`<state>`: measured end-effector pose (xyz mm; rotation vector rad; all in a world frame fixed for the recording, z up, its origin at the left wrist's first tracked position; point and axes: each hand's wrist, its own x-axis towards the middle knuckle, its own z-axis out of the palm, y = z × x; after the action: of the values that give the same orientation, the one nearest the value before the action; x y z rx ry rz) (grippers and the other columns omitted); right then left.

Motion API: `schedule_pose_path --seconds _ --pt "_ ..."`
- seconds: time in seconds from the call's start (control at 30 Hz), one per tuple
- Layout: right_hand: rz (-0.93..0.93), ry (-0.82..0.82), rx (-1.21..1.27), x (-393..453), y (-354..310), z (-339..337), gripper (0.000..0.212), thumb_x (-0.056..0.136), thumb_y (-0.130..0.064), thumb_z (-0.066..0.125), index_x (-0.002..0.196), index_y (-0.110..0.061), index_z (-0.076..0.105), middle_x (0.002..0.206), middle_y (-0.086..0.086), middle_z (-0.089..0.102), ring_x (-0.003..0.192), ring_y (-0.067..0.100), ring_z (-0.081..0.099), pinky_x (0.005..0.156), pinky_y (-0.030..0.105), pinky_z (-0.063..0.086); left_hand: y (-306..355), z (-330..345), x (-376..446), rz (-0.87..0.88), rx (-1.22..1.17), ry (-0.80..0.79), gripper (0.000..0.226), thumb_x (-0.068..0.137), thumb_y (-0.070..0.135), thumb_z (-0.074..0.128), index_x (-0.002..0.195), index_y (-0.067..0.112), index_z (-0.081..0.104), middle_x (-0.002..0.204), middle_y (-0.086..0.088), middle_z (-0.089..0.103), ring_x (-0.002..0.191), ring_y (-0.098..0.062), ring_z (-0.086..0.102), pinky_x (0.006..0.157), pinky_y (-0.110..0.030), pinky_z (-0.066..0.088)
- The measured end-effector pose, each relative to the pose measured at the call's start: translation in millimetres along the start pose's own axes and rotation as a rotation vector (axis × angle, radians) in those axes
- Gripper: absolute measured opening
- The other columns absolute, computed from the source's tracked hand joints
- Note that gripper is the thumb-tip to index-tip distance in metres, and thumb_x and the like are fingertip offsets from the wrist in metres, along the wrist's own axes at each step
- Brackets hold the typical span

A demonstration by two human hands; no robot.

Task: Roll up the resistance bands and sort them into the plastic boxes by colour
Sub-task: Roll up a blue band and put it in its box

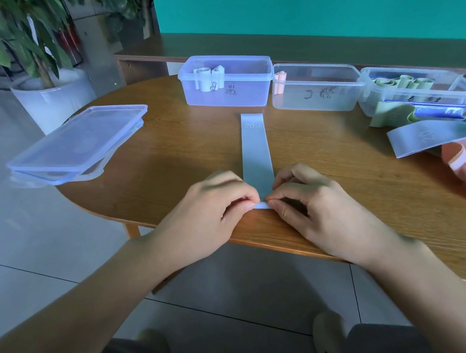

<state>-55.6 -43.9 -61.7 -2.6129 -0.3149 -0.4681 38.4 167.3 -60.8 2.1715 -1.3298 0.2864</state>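
While both hands [263,204] pinch the grey-blue band [256,156] end between fingertips, I'd keep that first fold tight and square.

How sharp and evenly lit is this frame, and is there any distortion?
Head view: hands and band are sharp; the right box and bands beside it smear at the edge; wide-angle bowing curves the table; soft hand shadows, a bluish cast, no glare.

Three boxes [225,80] in row behind flat band [255,147]; lids [77,143] left; loose bands [437,140] right.
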Motion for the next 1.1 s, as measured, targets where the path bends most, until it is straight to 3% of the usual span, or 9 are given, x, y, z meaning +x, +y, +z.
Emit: schedule_pose_path --seconds 0.2,0.4,0.6,0.83,0.97,1.1 --pt "0.053 0.072 0.051 1.4 0.0 2.6 0.012 0.096 -0.029 0.064 0.103 -0.025 0.071 0.107 -0.012 0.054 0.089 0.004 0.058 0.083 0.012 0.043 0.0 1.4 1.4 -0.023 -0.010 -0.015 0.008 0.095 0.024 0.066 0.100 0.019 0.071 0.099 0.010 0.058 0.090 -0.003 0.054 0.078 -0.016 0.044" --pt "-0.005 0.066 0.019 1.5 1.2 3.8 0.019 0.100 -0.032 0.057 0.106 -0.023 0.072 0.108 -0.012 0.057 0.099 0.007 0.060 0.088 0.032 0.051 1.4 3.2 3.4 0.007 0.063 0.023 0.013 0.098 0.019 0.061 0.101 0.014 0.073 0.098 0.003 0.061 0.091 -0.009 0.056 0.079 -0.026 0.050" --pt "-0.024 0.066 -0.034 -0.1 4.7 3.7 0.023 0.101 -0.034 0.056 0.111 -0.023 0.074 0.111 -0.011 0.055 0.099 0.006 0.059 0.087 0.028 0.050 2.6 4.6 4.3 -0.004 0.101 0.050 0.019 0.099 0.021 0.059 0.105 0.012 0.075 0.100 0.001 0.062 0.090 -0.011 0.058 0.079 -0.027 0.053" --pt "-0.005 0.063 -0.041 1.1 4.9 4.3 0.026 0.101 -0.034 0.055 0.112 -0.023 0.075 0.111 -0.009 0.054 0.094 0.007 0.059 0.084 0.020 0.047 1.6 3.7 1.7 -0.076 0.012 0.033 0.028 0.092 0.030 0.069 0.119 0.021 0.068 0.112 0.011 0.060 0.099 0.001 0.049 0.080 -0.009 0.042" --pt "0.002 0.057 -0.047 2.8 3.9 4.2 0.028 0.101 -0.035 0.053 0.113 -0.023 0.074 0.110 -0.009 0.054 0.091 0.008 0.059 0.081 0.025 0.050 1.8 4.5 3.3 -0.055 0.036 0.020 0.017 0.093 0.028 0.068 0.108 0.021 0.071 0.107 0.011 0.062 0.099 -0.005 0.052 0.078 -0.011 0.041" --pt "0.014 0.066 -0.077 4.7 2.2 5.2 0.031 0.101 -0.035 0.050 0.114 -0.022 0.075 0.111 -0.007 0.054 0.089 0.012 0.061 0.079 0.031 0.053 0.1 5.4 4.9 -0.072 0.064 0.009 0.020 0.095 0.029 0.065 0.113 0.021 0.071 0.109 0.010 0.061 0.103 -0.005 0.051 0.082 -0.015 0.041"
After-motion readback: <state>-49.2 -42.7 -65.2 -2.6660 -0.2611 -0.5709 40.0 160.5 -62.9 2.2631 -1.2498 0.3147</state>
